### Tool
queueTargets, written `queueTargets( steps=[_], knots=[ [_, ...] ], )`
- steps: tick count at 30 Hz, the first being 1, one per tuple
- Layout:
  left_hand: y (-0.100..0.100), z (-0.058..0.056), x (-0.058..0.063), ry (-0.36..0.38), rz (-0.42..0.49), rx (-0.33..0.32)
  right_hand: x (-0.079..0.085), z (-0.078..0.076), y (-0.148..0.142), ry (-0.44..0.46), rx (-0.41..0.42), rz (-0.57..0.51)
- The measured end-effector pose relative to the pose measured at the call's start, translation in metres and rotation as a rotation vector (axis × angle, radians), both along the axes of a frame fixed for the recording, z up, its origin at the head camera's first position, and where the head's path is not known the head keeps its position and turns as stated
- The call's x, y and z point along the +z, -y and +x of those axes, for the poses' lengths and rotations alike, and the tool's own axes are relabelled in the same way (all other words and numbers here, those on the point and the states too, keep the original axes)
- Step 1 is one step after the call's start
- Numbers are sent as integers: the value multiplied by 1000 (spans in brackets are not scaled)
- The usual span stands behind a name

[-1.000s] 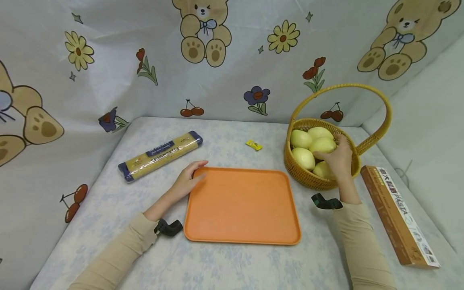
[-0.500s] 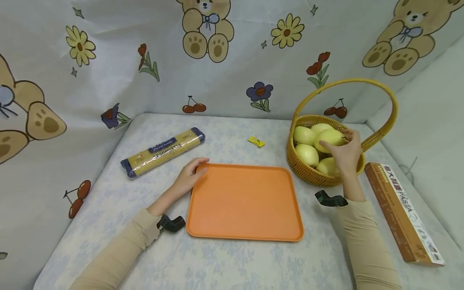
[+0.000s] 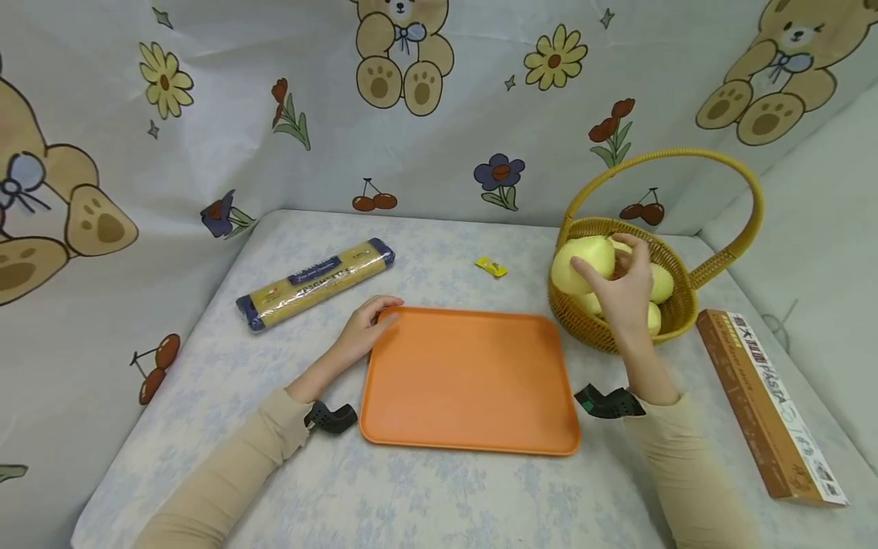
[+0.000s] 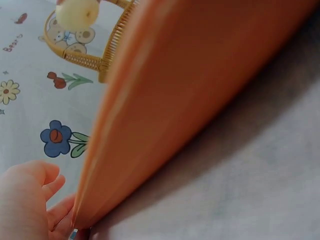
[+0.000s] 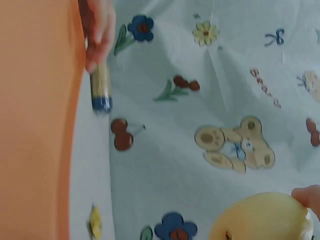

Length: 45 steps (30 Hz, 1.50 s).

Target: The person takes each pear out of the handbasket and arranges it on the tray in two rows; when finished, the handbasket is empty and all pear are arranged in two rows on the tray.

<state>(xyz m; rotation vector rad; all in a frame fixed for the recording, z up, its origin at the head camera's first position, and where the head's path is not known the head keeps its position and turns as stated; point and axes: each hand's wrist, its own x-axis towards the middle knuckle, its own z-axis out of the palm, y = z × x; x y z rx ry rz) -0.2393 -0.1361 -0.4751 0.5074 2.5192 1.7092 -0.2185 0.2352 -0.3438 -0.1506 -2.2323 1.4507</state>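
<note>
Right hand [image 3: 627,293]: fingers bent round a pale yellow-green pear [image 3: 583,261], thumb on the near side, gap no wider than the fruit. Pear sits up at the left side of the wicker basket [image 3: 583,330], hiding part of its rim from the head camera; contact with the rim cannot be told. In the right wrist view the pear fills the lower right corner, a fingertip pressed to its skin.

More pears [image 3: 661,284] lie in the basket, partly behind the hand and wrist. Tall handle arches over to the right.

Left hand [image 3: 362,328]: at the far left corner of the orange tray [image 3: 469,381], thumb over the rim, other fingers along the outside, corner held between. Tray lies in front of the person, just left of the basket.

Round about, on a pale blue-and-white patterned table [image 3: 446,499]: spaghetti packet [image 3: 315,284], slantwise beyond the left hand; small yellow packet [image 3: 491,266] beyond the tray's far edge; long brown-and-white pasta box [image 3: 771,408] to the right of the basket. Black devices [image 3: 331,418] at both wrists, beige sleeves [image 3: 226,473]. Behind, a cloth [image 3: 240,114] printed with bears, flowers and cherries.
</note>
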Motion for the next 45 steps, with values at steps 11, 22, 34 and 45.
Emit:
queueTargets(
  steps=[11,22,34,45],
  knots=[
    [0,-1,-3,-15,25,16,-35,15,92,251,465,54],
    [-1,4,12,1,27,46,-61,10,153,487,601,126],
    [-4,7,18,4,0,58,-73,10,167,332,511,304],
    [0,-1,0,-22,6,74,-71,7,164,341,592,328]
  ],
)
